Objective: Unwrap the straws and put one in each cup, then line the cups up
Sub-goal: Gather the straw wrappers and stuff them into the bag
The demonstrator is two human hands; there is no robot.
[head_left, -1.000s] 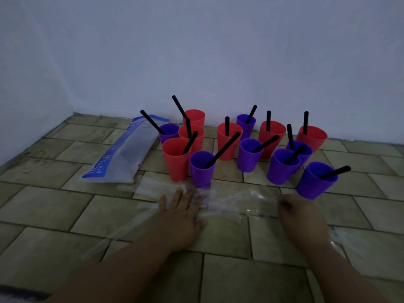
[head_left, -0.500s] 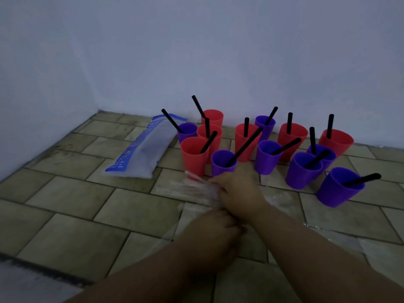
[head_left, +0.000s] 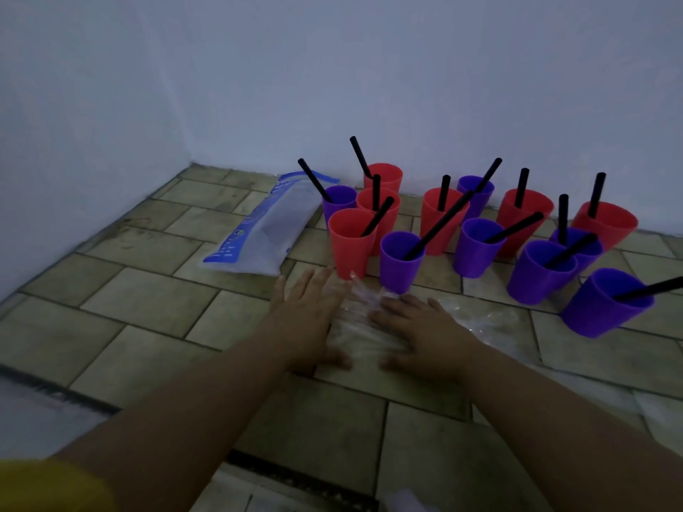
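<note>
- Pressing both hands, the left hand (head_left: 306, 312) and the right hand (head_left: 421, 327), open and flat with fingers spread, onto crumpled clear plastic straw wrappers (head_left: 356, 295) on the tiled floor (head_left: 148, 327).
- Keeping the red and purple plastic cups, each already holding a black plastic straw (head_left: 438, 227), in a loose cluster by the wall, not yet lined up.
- Risking tipping the nearest red plastic cup (head_left: 349, 249) and nearest purple plastic cup (head_left: 399, 267), just beyond the fingertips, by sweeping the wrappers forward.
- Risking dragging a cup along, with the film possibly reaching under its base.
- Differing from half a second ago: then bunching the wrappers with curled hands close together, now lying flat side by side.
</note>
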